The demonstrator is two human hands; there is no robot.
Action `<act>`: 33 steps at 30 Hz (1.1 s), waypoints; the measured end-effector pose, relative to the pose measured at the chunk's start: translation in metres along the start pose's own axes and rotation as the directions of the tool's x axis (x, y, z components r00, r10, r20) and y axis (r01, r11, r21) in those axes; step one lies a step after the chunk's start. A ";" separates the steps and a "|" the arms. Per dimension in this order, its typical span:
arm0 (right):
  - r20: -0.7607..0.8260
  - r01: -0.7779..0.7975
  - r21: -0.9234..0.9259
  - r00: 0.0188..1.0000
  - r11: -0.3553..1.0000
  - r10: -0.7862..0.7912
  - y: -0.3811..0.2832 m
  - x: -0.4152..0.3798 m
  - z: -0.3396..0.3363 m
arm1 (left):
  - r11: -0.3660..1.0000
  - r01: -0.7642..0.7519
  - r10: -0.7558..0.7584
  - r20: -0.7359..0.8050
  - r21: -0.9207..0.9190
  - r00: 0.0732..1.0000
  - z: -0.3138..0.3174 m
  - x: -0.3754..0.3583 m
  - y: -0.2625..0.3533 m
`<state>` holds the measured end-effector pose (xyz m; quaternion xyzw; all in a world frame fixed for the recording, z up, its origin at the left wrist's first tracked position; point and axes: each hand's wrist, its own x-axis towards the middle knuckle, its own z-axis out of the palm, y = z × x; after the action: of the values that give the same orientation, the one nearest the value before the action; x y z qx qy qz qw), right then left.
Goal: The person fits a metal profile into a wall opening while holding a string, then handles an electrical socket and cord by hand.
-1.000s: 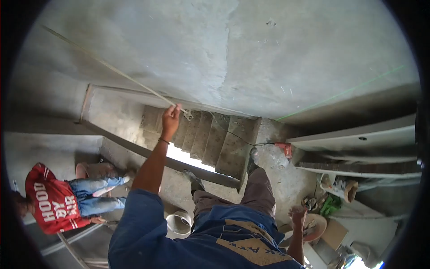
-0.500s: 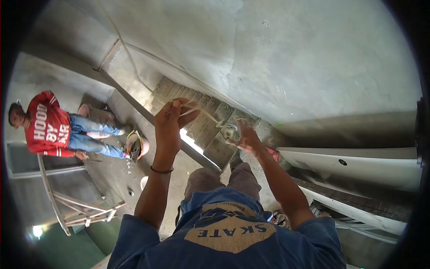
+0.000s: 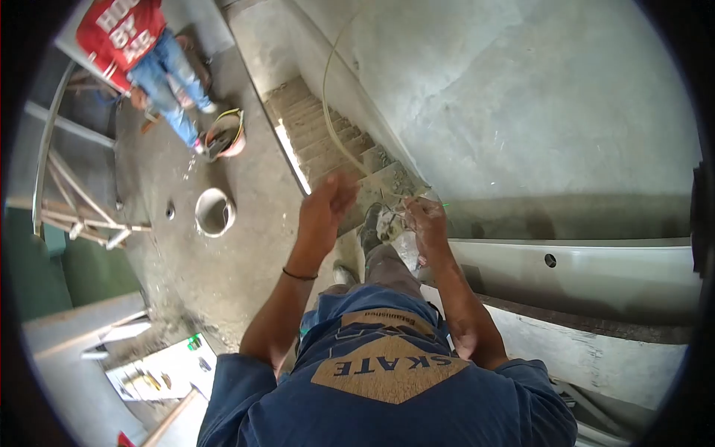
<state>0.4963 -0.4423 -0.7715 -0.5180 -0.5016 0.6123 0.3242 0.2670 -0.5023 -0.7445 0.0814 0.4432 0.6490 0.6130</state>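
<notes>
A pale flexible cable [image 3: 328, 97] loops down past the stairs to my right hand [image 3: 426, 217]. The fingers of that hand are pinched on the cable's lower end. A small whitish, dusty object [image 3: 390, 225] hangs or sits just left of these fingers; its shape is hard to make out. My left hand [image 3: 332, 203] is raised to the left of it, slightly blurred, with its fingers stretched out and off the cable.
Concrete stairs [image 3: 313, 134] descend ahead beside a grey plastered wall [image 3: 521, 112]. At the upper left a person in a red top [image 3: 130, 37] stands near a bucket [image 3: 235, 141]. A round container [image 3: 215, 213] stands on the floor. A long white panel [image 3: 491, 262] lies at the right.
The view has turned and shifted. My left hand has let go of the cable. My right hand has gone from spread fingers to a pinch on it.
</notes>
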 end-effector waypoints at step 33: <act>-0.213 0.245 -0.852 0.644 0.462 -0.735 -0.049 -0.005 -0.153 | 0.807 -0.116 0.002 -0.193 -0.579 0.981 -0.082 -0.067 -0.104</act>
<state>0.6386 -0.3902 -0.7175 -0.5780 -0.7234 0.0316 0.3762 0.3051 -0.6144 -0.8345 -0.1585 0.2724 0.7776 0.5440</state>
